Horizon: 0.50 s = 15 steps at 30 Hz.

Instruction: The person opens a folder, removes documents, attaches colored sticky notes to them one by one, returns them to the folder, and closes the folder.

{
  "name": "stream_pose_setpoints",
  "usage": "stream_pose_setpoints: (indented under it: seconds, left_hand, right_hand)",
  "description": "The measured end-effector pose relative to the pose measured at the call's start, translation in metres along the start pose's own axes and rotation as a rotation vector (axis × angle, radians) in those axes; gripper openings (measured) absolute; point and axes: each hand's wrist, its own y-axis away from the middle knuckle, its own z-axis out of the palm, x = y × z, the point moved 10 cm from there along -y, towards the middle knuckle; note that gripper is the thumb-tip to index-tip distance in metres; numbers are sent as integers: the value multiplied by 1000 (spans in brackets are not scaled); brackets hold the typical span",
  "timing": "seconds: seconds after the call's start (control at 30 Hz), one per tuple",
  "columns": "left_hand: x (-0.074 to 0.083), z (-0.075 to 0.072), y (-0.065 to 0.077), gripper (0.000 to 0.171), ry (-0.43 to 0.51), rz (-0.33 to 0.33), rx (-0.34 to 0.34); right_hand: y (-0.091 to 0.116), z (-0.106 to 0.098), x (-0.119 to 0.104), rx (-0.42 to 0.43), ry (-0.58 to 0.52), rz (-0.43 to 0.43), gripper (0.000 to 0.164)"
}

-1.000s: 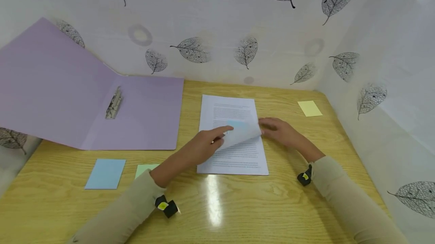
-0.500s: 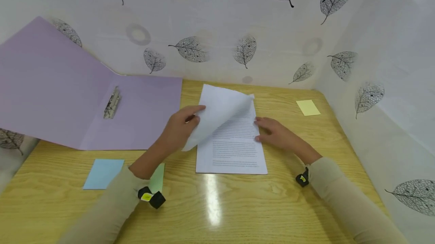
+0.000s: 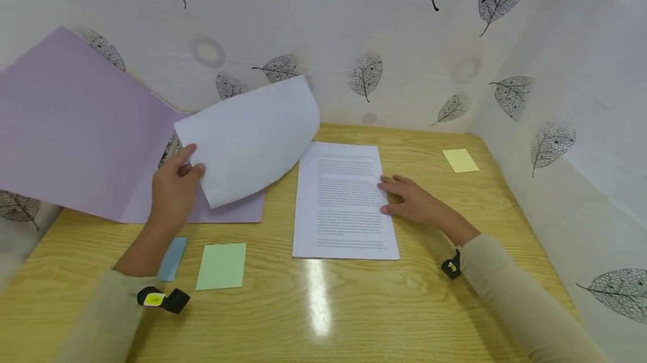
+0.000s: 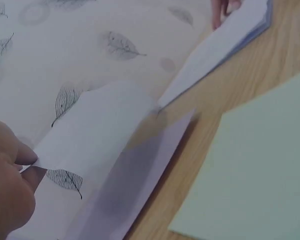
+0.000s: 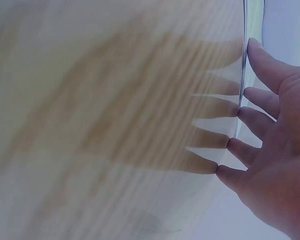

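Between thumb and fingers, my left hand [image 3: 173, 189] pinches the edge of a white sheet of paper [image 3: 253, 138]. The sheet bows through the air over the right panel of the lilac lever-arch folder [image 3: 232, 214], partly covering its metal clip. In the left wrist view the pinched sheet [image 4: 97, 130] hangs above the folder panel [image 4: 140, 170]. A stack of printed paper [image 3: 343, 200] lies on the table, its top page showing text. Along the stack's right edge rest the spread fingertips of my right hand [image 3: 411, 200]; the right wrist view shows them [image 5: 270, 120] at that edge.
A green sticky note [image 3: 221, 266] lies in front of the folder, with a blue one [image 3: 172, 259] beside it, partly behind my left wrist. Toward the back right is a yellow note [image 3: 460, 160]. The folder's raised cover [image 3: 76, 127] leans at the left, against a leaf-patterned backdrop.
My left hand has lifted the white sheet off the stack and carried it left, over the folder. The page beneath is uncovered. My right hand has stayed at the stack's right edge.
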Motion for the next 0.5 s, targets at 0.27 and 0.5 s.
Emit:
stream_pose_setpoints:
  seconds: [0.27, 0.5]
  left_hand:
    - [-47, -13, -7, 58, 15, -132, -16]
    - [-49, -19, -12, 59, -82, -96, 24]
  right_hand:
    - [1, -1, 0, -2, 0, -12, 73]
    - [0, 1, 1, -5, -16, -13, 74]
